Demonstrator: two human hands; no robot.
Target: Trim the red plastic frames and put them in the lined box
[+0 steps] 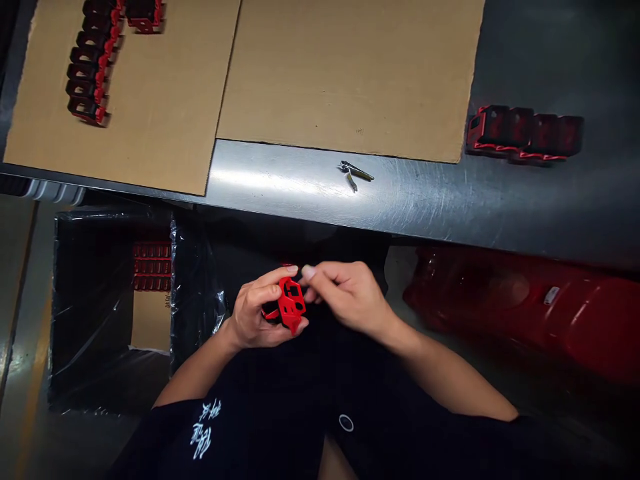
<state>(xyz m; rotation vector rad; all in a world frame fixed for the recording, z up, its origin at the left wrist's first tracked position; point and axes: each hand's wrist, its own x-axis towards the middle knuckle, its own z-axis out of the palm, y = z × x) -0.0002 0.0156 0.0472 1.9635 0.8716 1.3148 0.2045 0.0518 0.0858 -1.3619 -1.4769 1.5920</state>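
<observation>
My left hand [253, 312] cradles a red plastic moulded part [291, 305] with square cut-outs, its fingers wrapped around the part's left side and its thumb across the top. My right hand [350, 297] comes in from the right, with pinched fingertips at the part's upper right edge. Whether those fingers hold anything small is hard to see. Both hands are above my black shirt, and the part's far side is hidden.
A steel table edge [300, 183] runs ahead, carrying cardboard sheets [340, 73], rows of black-and-red parts [87, 63] [523, 133], and small metal nippers [356, 175]. A black plastic-lined bin [95, 313] with red parts stands left. A large red moulded piece [520, 300] lies right.
</observation>
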